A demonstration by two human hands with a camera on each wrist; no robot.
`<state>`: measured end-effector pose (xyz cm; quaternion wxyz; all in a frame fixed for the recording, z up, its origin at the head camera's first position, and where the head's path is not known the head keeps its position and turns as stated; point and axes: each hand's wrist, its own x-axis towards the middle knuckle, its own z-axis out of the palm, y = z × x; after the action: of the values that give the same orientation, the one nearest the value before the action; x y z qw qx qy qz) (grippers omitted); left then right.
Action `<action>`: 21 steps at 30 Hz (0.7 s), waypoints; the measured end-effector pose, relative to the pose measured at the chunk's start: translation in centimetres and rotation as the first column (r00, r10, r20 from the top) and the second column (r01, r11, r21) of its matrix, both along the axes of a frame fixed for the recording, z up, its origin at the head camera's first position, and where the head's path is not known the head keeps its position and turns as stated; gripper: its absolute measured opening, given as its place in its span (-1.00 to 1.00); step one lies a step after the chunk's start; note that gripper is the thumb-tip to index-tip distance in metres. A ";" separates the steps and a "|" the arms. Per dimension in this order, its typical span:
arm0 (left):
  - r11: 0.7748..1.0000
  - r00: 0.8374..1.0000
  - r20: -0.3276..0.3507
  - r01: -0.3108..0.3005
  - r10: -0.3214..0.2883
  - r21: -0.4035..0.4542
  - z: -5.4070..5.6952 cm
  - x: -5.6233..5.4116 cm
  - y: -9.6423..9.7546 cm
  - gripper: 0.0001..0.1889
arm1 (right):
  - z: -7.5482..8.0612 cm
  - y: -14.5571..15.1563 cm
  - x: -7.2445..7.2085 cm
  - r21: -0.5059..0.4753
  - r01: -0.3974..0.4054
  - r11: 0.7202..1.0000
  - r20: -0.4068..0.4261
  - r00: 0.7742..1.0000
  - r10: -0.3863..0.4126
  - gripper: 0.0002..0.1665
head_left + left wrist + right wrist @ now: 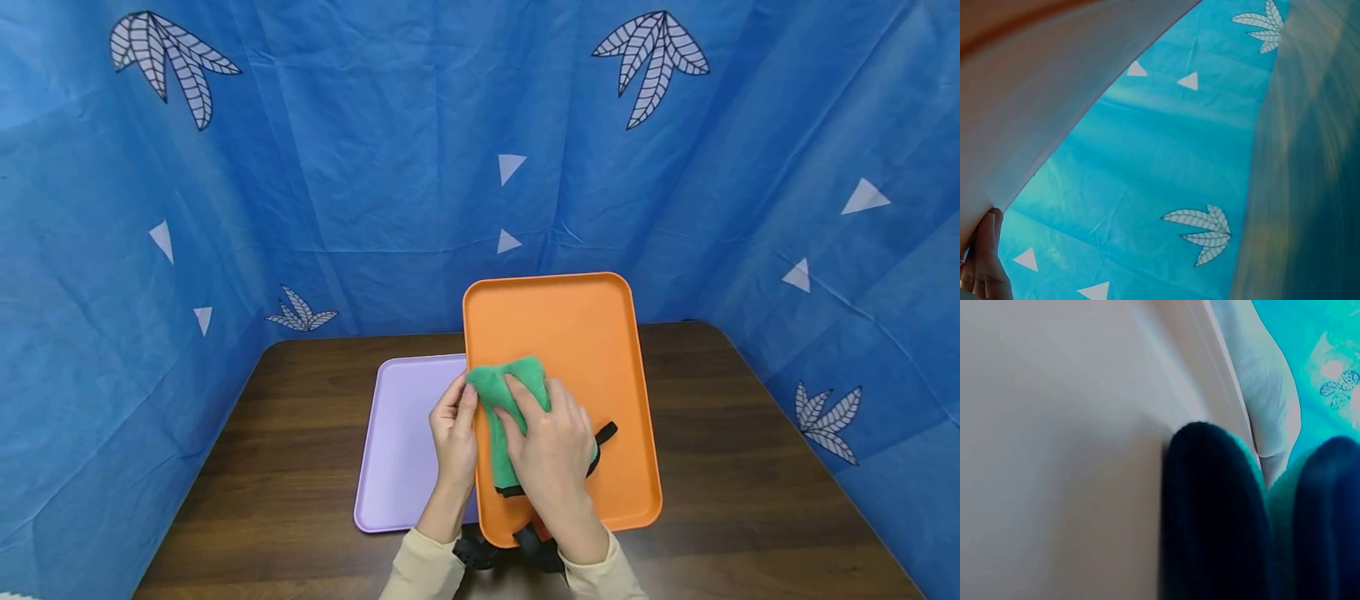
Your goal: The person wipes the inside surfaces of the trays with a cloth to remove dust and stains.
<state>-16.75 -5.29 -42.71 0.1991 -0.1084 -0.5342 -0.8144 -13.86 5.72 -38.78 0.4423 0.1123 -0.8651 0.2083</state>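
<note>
An orange tray (pixel 558 312) is raised off the table and tilted, its inner face toward me. My left hand (pixel 455 433) grips its left rim, thumb at the front. In the left wrist view, the fingers (pixel 988 262) reach the edge of the tray's underside (pixel 1041 87). My right hand (pixel 555 442) holds a folded green cloth (pixel 506 467) with black edging against the tray's inner face, thumb and forefinger spread over it. The right wrist view shows the cloth's folds (pixel 1219 519) close up against the tray; the fingertips of this hand are hidden there.
A purple tray (pixel 401 433) lies flat on the dark wooden table (pixel 285 467), partly covered by the orange one. Black straps (pixel 540 550) show near the wrists. Blue curtain (pixel 375 167) with leaf and triangle prints surrounds the table's back and sides.
</note>
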 end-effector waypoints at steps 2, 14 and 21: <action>1.000 1.000 0.009 0.005 -0.005 0.006 0.0 0.0 0.0 -0.58 | 0.0 0.3 0.0 -0.003 0.005 1.000 0.006 1.000 -0.005 -0.48; 0.998 0.995 0.072 -0.065 0.065 -0.006 0.3 -0.1 0.0 -0.59 | 0.1 3.2 0.0 -0.060 0.096 0.994 0.127 0.988 -0.088 -0.47; 0.997 0.994 0.082 -0.079 0.078 0.002 0.4 -0.3 -0.4 -0.58 | -0.1 5.8 -0.2 -0.130 0.163 0.978 0.214 0.968 -0.133 -0.50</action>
<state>-17.02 -5.72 -42.35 0.2092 -0.0532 -0.5434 -0.8112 -14.04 11.53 -38.90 0.3725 -0.0073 -0.8942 0.2482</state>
